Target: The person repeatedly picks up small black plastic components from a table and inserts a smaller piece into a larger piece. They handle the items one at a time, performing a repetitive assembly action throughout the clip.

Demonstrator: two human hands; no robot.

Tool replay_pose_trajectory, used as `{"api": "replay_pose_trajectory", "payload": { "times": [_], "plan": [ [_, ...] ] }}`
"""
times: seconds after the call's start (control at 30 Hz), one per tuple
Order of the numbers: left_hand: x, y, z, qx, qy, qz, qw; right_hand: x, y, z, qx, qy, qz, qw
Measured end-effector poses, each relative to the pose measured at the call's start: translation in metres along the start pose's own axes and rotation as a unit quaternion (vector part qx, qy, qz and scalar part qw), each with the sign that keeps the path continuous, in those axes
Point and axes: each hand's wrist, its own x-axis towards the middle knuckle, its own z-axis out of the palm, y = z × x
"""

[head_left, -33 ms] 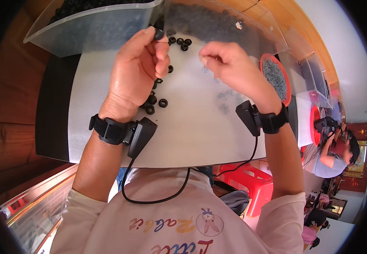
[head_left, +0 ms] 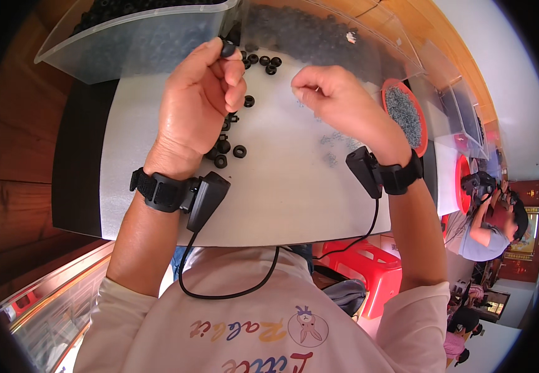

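Between the thumb and fingertips of my left hand (head_left: pixel 198 102) is a small round black plastic part (head_left: pixel 228 49), raised near the front of the clear bins. My right hand (head_left: pixel 341 102) is closed in a pinch over the right half of the white mat (head_left: pixel 269 193). Whatever is in that pinch, if anything, is too small or hidden to make out. Tiny pale grey pieces (head_left: pixel 330 140) lie scattered below and beside it. Several black ring-shaped parts (head_left: pixel 239 151) rest near my left wrist, and more black rings (head_left: pixel 270 69) sit between the hands.
A clear bin (head_left: pixel 139 46) of black parts stands at the far left; another clear bin (head_left: pixel 319 43) is beside it. At the right, a red bowl (head_left: pixel 424 127) holds small grey pieces. A red stool (head_left: pixel 375 267) stands below the table edge. Another person (head_left: pixel 487 233) sits far right.
My left hand has shifted slightly left and away with the black part, showing more of the rings beside it. My right hand has barely moved.
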Motion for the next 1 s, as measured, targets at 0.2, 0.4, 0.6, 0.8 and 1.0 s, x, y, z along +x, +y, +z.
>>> {"api": "replay_pose_trajectory", "payload": {
  "times": [0.2, 0.4, 0.6, 0.8, 1.0],
  "plan": [
    [0.003, 0.003, -0.01, -0.044, -0.004, 0.005, 0.999, 0.019, 0.002, 0.028, -0.058, -0.008, -0.128, 0.99],
    [0.003, 0.005, -0.01, -0.054, 0.003, 0.007, 0.999, 0.031, -0.013, 0.048, -0.106, -0.018, -0.159, 0.981],
    [0.002, 0.006, -0.013, -0.067, -0.005, 0.006, 0.998, 0.022, -0.025, 0.045, -0.192, -0.021, -0.144, 0.971],
    [0.002, 0.007, -0.012, -0.059, 0.001, 0.011, 0.998, 0.024, -0.025, 0.062, -0.154, -0.007, -0.238, 0.959],
    [0.002, 0.01, -0.012, -0.062, 0.01, 0.007, 0.998, 0.017, -0.034, 0.066, -0.196, 0.006, -0.233, 0.952]
  ]
}}
